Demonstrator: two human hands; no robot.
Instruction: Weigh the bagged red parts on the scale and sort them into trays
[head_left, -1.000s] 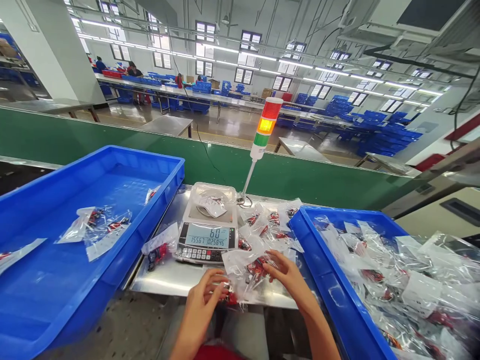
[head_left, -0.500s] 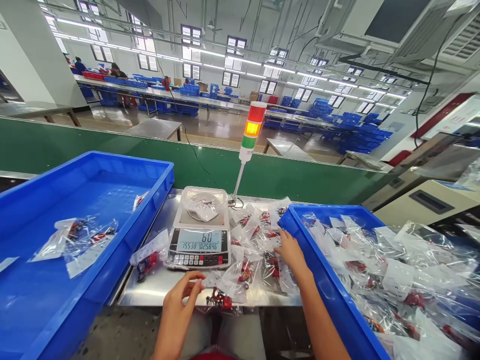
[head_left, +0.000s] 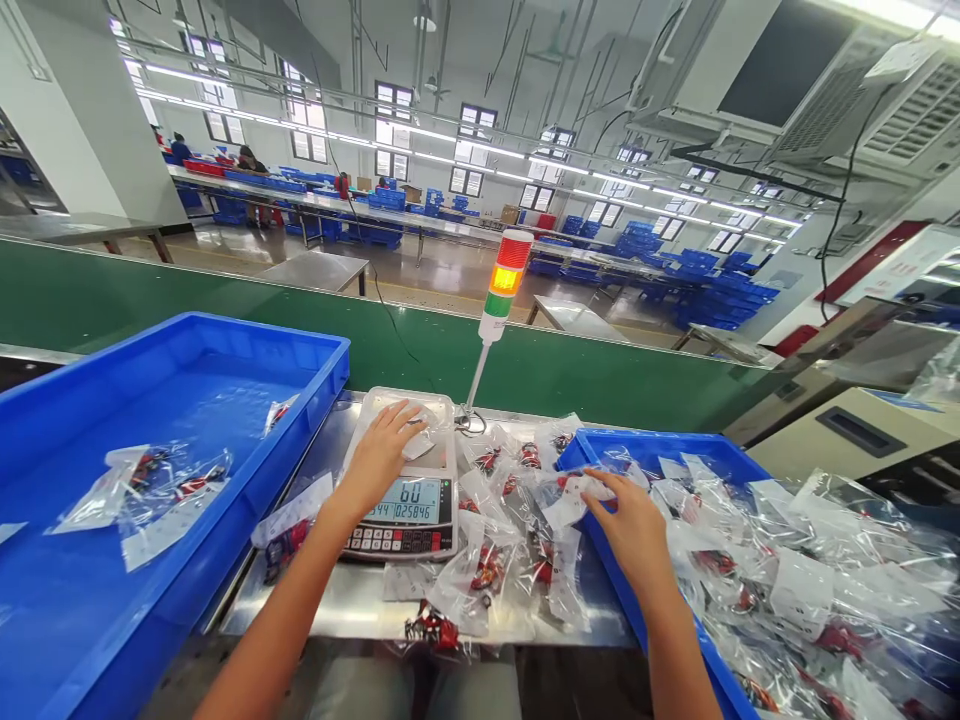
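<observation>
Blue plastic tote (head_left: 187, 330) off to the left of the hands, holding only a few clear bags of red parts (head_left: 176, 487); second blue tote (head_left: 675, 445) just beyond the right hand, heaped with bagged parts (head_left: 787, 590). Left hand (head_left: 382, 455) open, palm down, fingers spread across a small clear bag (head_left: 418, 445) on the pan of a digital counting scale (head_left: 401, 500). Right hand (head_left: 634, 530) farther right, fingers curved over a clear bag with a white label (head_left: 574, 497) at the near corner of that tote (whether those fingers actually pinch the plastic, impossible to tell from this angle). Just below and between the hands, a loose row of bagged red parts (head_left: 487, 565) on the stainless steel surface (head_left: 322, 605), with one bag (head_left: 431, 632) at the front edge. Ahead of the hands, a stack light (head_left: 504, 280) on a pole behind the scale, amber lit.

Likely trouble: palm weight on the pan, enough to make any reading unreliable while the left hand stays down. Slippery plastic under the right hand, prone to sliding off the tote rim into the gap beside the surface. Front-edge bag liable to drop to the floor if brushed by a forearm. Crowded bags around the scale, also a risk of creeping onto the pan and adding unnoticed weight.
</observation>
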